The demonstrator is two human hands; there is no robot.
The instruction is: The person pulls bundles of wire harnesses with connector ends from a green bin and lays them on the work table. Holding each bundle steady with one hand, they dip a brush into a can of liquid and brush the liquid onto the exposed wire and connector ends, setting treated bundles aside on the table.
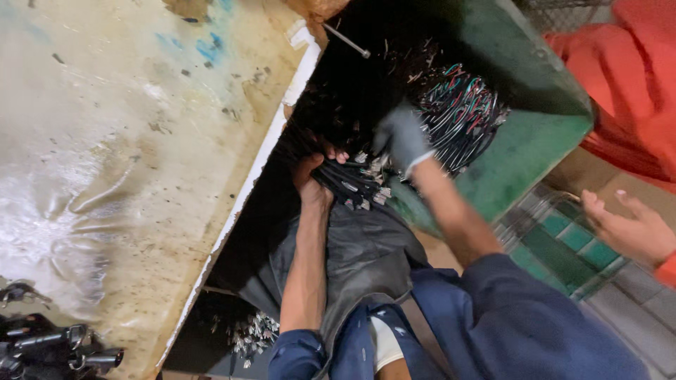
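My left hand (pixel 315 176) is bare and closed around a bundle of black cables (pixel 352 184) with metal end terminals, just under the edge of the worktable. My right hand (pixel 403 137) wears a grey glove and presses on the same bundle from above, beside a mass of coloured wires (pixel 461 112). A dark grey apron or sheet (pixel 366 257) hangs below the bundle, over my lap.
A stained worktable (pixel 127 141) with a white edge fills the left. Black metal parts (pixel 49 348) lie at its near corner. A green bin wall (pixel 517 151) is at right. Another person in orange (pixel 634 77) stands there, one hand (pixel 630 229) out. More terminal-tipped cables (pixel 253 334) hang below.
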